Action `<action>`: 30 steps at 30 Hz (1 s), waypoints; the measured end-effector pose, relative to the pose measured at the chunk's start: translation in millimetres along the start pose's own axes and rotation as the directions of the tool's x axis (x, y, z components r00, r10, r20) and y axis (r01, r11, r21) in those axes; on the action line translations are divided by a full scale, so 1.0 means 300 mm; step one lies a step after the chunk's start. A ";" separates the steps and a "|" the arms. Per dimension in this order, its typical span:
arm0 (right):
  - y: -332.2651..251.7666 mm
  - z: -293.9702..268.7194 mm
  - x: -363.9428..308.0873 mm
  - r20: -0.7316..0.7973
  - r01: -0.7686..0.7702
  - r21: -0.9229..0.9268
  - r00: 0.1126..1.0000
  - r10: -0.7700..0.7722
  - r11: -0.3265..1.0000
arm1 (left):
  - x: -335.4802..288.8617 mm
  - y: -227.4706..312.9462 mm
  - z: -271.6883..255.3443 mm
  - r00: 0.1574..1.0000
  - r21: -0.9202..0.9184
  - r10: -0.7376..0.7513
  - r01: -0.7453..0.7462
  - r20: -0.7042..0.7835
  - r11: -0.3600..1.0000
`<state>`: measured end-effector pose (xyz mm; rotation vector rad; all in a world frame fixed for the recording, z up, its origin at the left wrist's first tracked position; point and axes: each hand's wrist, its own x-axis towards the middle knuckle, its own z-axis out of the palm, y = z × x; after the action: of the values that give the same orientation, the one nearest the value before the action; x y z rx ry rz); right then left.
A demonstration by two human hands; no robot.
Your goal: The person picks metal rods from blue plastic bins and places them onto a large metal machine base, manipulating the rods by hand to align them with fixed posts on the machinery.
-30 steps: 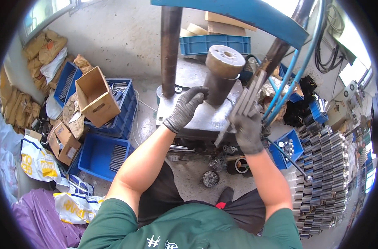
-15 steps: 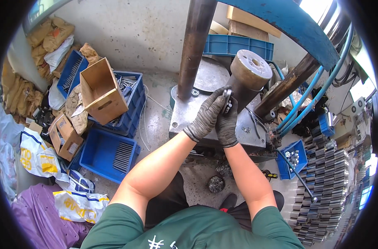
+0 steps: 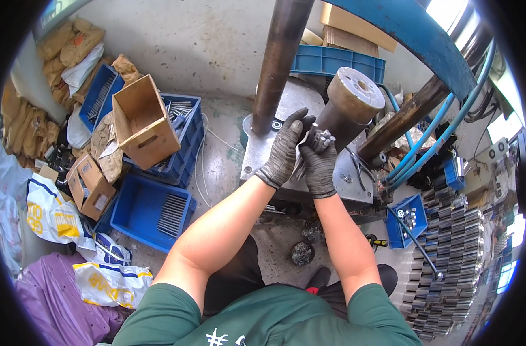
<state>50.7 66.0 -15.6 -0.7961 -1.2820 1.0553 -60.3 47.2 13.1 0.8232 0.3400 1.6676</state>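
Observation:
Both my hands wear dark grey work gloves and are raised over the metal bed point(image 3: 254, 157) of a press. My right hand point(image 3: 320, 170) is wrapped round a bundle of slim metal rods point(image 3: 323, 139), their ends sticking out above the fingers. Beside it, my left hand point(image 3: 285, 151) has its fingers stretched upward and apart from the bundle. Just beyond the hands stands the press's thick round metal ram point(image 3: 356, 95). A small metal ring point(image 3: 277, 124) lies on the bed by the left column. Pliers-like dark handles point(image 3: 360, 167) rest right of my right hand.
Steel columns point(image 3: 279, 63) and blue hoses point(image 3: 423, 138) flank the bed. On the left are a blue crate of rods point(image 3: 137, 202) and an open wooden box point(image 3: 145, 141). At right, a blue bin point(image 3: 414, 206) holds small parts beside stacked metal cylinders point(image 3: 450, 254).
My hands were together around the rods; now the left has drawn away with its fingers straightened. The right keeps the bundle, whose ends are more exposed. The view has shifted slightly.

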 end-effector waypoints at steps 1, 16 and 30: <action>-0.013 0.010 -0.006 -0.046 0.045 0.000 0.998 -0.045 0.999 | -0.003 0.007 -0.014 1.000 -0.013 0.017 -0.017 -0.009 1.000; -0.080 0.029 0.054 0.364 0.287 -0.472 0.925 -0.112 0.834 | 0.032 0.094 -0.112 0.976 0.251 -0.039 0.093 -0.213 0.963; -0.095 -0.013 0.186 0.929 0.989 -0.143 0.149 0.338 -0.041 | 0.066 0.026 -0.333 0.927 0.893 -0.216 0.360 -0.308 0.271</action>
<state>57.7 108.7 30.1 -0.2458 -3.2272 -0.6053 -134.7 84.1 -46.4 1.3940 1.6025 1.0215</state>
